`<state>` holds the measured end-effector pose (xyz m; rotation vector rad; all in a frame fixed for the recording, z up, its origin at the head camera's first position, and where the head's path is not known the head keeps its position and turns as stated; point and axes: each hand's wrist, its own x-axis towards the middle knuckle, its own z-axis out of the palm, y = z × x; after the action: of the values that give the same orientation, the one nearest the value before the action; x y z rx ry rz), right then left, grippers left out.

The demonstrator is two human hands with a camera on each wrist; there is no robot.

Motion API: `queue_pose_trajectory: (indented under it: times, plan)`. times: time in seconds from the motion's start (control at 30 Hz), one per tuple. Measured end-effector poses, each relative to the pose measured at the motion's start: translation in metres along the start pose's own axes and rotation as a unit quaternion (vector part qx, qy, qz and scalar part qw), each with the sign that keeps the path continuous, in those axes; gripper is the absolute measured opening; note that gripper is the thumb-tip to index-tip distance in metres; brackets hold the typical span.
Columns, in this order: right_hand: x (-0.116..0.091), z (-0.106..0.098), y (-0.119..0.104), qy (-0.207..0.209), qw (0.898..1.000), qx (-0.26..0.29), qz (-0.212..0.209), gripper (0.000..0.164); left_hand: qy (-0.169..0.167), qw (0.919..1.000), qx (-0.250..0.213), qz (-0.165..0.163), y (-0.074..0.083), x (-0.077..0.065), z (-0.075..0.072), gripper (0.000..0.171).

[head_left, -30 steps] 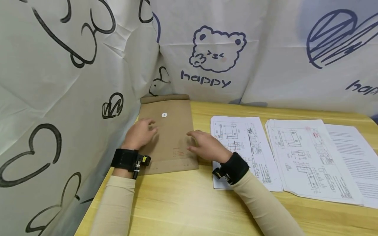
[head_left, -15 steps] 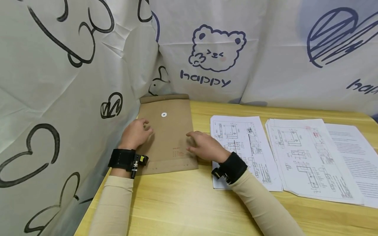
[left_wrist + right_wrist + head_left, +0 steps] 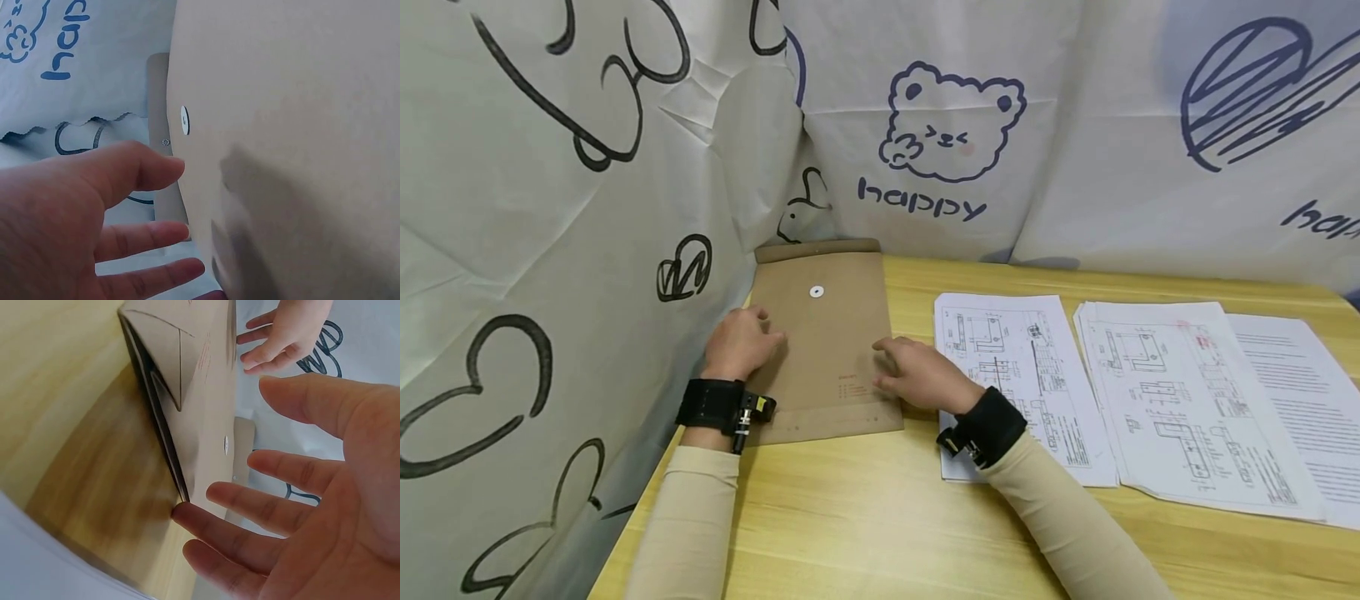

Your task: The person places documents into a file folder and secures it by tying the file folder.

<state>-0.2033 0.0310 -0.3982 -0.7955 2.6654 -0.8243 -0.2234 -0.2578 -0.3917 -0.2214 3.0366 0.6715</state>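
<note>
A brown kraft document envelope lies on the table, its flap at the far end and a white round button below that. Over its left edge is my left hand, thumb and fingers spread apart in the left wrist view. My right hand is at the right edge, its fingers loosely extended. In the right wrist view one fingertip comes right at the envelope's side edge, where the folded side gapes a little. Neither hand grips anything.
To the right lie a stack of printed drawings, a second stack and a text sheet partly under it. White cloth walls with drawn figures border the wooden table at the left and back.
My left hand has shifted a little left, toward the envelope's left edge, and its fingers have drawn in slightly. The right hand has hardly moved, and the envelope lies in the same place.
</note>
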Motion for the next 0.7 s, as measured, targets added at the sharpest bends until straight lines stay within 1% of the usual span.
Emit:
queue_pose_trajectory:
  times: [0.1, 0.33, 0.53, 0.7]
  plan:
    - [0.0003, 0.0004, 0.0003, 0.000, 1.000, 0.004, -0.002, 0.054, 0.005, 1.0000, 0.001, -0.007, -0.0004, -0.0001, 0.0006, 0.050]
    - [0.0016, 0.0019, 0.0014, -0.013, 1.000, 0.016, -0.006, 0.055, 0.015, 0.9998, 0.005, -0.011, -0.0023, 0.0020, 0.0031, 0.049]
    - [0.0013, 0.0019, 0.0013, -0.016, 1.000, 0.015, -0.009, 0.054, 0.015, 0.9997, -0.011, -0.017, -0.0038, 0.0024, 0.0043, 0.050]
    - [0.0013, 0.0027, 0.0013, -0.015, 1.000, 0.019, -0.010, 0.053, 0.018, 0.9988, -0.027, -0.036, -0.0043, 0.0037, 0.0059, 0.050]
